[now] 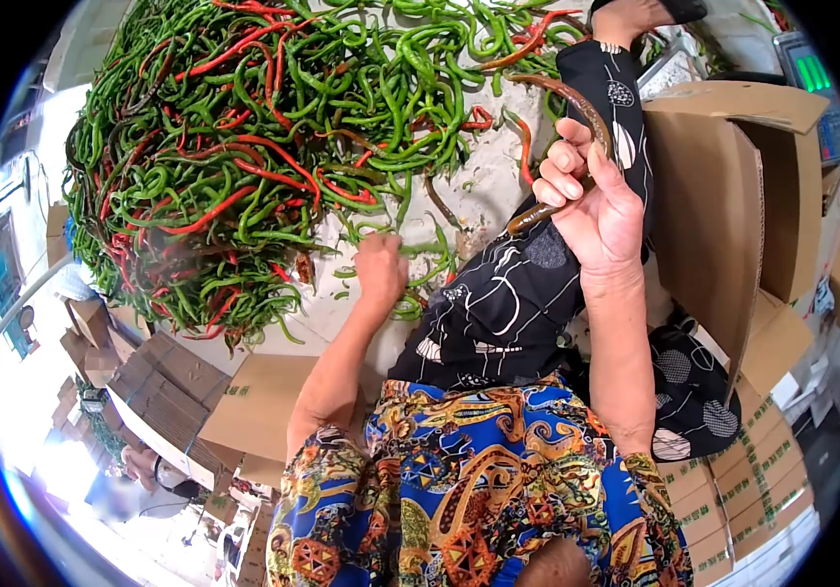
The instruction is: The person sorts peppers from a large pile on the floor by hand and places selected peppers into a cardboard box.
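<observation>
My right hand (591, 201) is raised over my leg, its fingers closed around a long brown-red chili pepper (576, 96). A brown pepper end (534, 217) also sticks out below the fingers; I cannot tell whether it belongs to the same pepper. Down at the edge of the pepper pile, my left hand (381, 269) has its fingers curled in, and what they hold, if anything, is hidden. Green peppers (427, 248) lie right beside its knuckles. The big heap of green and red chili peppers (244, 157) spreads ahead and to the left.
An open cardboard box (704, 196) stands at the right by my leg. Another carton (259, 406) is at the lower left, near flattened cardboard (166, 391). A scale with a green display (813, 73) is at the upper right. Loose peppers lie on the pale sheet (488, 176).
</observation>
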Demonstrator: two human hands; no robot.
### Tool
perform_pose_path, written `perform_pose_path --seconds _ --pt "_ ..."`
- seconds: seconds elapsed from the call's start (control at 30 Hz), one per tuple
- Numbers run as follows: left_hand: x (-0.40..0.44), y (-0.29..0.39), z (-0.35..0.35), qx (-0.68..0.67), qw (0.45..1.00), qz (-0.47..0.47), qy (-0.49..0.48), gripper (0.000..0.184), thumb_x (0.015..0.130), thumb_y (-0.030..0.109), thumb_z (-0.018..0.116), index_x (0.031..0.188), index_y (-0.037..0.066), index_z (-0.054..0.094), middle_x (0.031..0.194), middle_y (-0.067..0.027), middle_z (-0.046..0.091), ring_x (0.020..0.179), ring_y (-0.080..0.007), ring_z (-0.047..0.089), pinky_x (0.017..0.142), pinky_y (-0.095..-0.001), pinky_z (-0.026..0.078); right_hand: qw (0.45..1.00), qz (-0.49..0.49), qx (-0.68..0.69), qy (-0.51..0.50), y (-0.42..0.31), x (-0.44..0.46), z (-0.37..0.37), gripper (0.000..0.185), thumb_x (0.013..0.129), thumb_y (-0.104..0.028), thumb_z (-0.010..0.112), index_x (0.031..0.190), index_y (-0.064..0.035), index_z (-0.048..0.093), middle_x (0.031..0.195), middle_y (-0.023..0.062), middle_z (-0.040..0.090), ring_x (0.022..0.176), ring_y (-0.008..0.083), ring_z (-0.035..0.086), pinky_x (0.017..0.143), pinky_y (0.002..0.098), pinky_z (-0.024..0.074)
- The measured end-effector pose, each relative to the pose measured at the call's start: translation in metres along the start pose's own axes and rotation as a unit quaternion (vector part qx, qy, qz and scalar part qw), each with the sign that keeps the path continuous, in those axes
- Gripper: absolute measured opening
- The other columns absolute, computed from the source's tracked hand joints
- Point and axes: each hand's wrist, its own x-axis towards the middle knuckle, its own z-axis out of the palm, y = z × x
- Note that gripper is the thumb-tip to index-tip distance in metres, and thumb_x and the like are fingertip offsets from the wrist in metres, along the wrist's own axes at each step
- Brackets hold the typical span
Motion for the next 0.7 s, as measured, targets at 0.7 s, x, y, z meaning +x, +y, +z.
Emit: perform_pose_path --seconds 0.7 --pt "0.1 0.026 -0.101 -0.791 0.573 -0.201 -0.08 0.019 0.094 0.014 0.059 0.109 0.002 0.06 0.094 -0.0079 0.066 0.085 -0.0141 0.063 0.071 -0.0251 0.053 0.985 0.08 -0.06 0.142 0.02 0.019 -0.009 0.027 0.095 -0.017 0.055 0.114 0.0024 0.057 0.092 0.0074 0.062 0.074 0.0131 0.056 0.067 0.0274 0.0463"
